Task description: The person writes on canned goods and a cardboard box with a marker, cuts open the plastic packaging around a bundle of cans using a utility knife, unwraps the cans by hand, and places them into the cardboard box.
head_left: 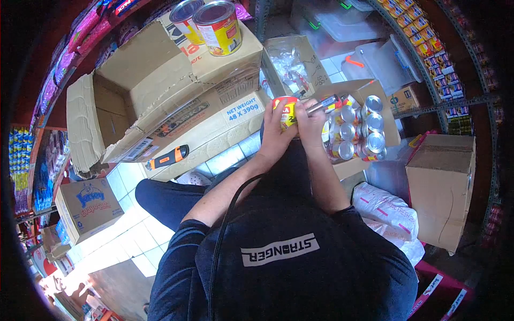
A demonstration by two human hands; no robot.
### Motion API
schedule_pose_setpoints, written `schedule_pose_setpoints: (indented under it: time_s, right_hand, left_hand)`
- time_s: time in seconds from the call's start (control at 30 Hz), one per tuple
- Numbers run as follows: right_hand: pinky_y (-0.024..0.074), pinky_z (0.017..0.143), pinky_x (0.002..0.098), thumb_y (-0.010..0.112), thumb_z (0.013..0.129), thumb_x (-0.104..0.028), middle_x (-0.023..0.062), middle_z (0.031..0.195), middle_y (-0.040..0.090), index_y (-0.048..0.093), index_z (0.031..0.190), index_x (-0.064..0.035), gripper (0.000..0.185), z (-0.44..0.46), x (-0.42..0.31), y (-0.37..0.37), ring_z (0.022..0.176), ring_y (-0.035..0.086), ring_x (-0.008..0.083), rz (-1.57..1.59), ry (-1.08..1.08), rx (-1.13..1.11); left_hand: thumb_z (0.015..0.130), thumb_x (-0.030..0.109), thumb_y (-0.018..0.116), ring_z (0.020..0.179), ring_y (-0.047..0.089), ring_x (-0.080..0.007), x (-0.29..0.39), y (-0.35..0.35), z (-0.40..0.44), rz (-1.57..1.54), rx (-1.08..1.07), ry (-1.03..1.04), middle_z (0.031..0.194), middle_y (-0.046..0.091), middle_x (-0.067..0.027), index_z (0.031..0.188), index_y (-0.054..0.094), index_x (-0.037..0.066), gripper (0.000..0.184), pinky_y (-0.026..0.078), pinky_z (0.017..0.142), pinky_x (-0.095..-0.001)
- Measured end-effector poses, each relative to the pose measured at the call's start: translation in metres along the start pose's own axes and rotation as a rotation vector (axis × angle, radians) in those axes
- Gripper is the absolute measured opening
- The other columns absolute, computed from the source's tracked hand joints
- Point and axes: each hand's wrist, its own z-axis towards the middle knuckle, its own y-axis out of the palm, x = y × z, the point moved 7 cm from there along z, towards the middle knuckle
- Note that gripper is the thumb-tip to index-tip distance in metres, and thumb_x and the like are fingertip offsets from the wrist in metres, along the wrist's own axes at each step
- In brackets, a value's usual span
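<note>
Gripping one red-and-yellow can (288, 107) above the lap, the left hand (275, 127) curls round its side while the right hand (310, 124) pinches one marker (324, 103), seemingly against it. Two large cans (223, 33) stand on a carton (227, 68), one cutter (170, 158) near it.

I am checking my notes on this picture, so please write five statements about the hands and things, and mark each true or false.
1. The left hand holds a yellow and red metal can. True.
2. The right hand holds an orange and black cutter. False: it holds a silver, pen-like marker; the cutter lies on cardboard.
3. The silver-topped cans in the cardboard box are left of both hands. False: they are to the right.
4. Two large, red and yellow cans stand upright. True.
5. The dark shirt has no writing. False: it reads STRONGER.
</note>
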Motion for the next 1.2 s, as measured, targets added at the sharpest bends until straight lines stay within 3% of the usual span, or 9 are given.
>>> schedule_pose_setpoints:
  time_s: [0.17, 0.27, 1.2]
  right_hand:
    - [0.0365, 0.052, 0.0237, 0.065, 0.082, -0.006, -0.004, 0.061, 0.046, 0.045, 0.065, -0.0081, 0.026, 0.003, -0.006, 0.001, 0.058, 0.041, 0.004, -0.019, 0.038, -0.008]
    - [0.0357, 0.054, 0.0225, 0.064, 0.083, -0.006, -0.0053, 0.064, 0.045, 0.045, 0.067, -0.01, 0.024, 0.001, 0.016, -0.009, 0.06, 0.039, 0.0037, 0.233, 0.143, 0.127]
    - [0.0383, 0.054, 0.0236, 0.061, 0.086, -0.008, -0.0033, 0.064, 0.047, 0.046, 0.067, -0.0083, 0.024, 0.002, -0.001, -0.006, 0.06, 0.041, 0.0044, 0.051, 0.092, 0.118]
  left_hand:
    - [0.074, 0.015, 0.069, 0.133, 0.025, -0.04, 0.004, -0.001, 0.002, -0.022, -0.009, -0.024, 0.143, 0.02, -0.0255, 0.136, 0.039, 0.013, 0.07, 0.027, 0.108, -0.0395]
    - [0.074, 0.015, 0.068, 0.133, 0.024, -0.0403, -0.003, 0.001, 0.0, -0.083, -0.013, -0.012, 0.143, 0.019, -0.0264, 0.137, 0.038, 0.014, 0.069, 0.026, 0.109, -0.0395]
    - [0.073, 0.012, 0.069, 0.13, 0.029, -0.042, 0.0, -0.002, 0.001, -0.019, 0.014, 0.016, 0.141, 0.023, -0.0279, 0.135, 0.039, 0.014, 0.07, 0.029, 0.107, -0.04]
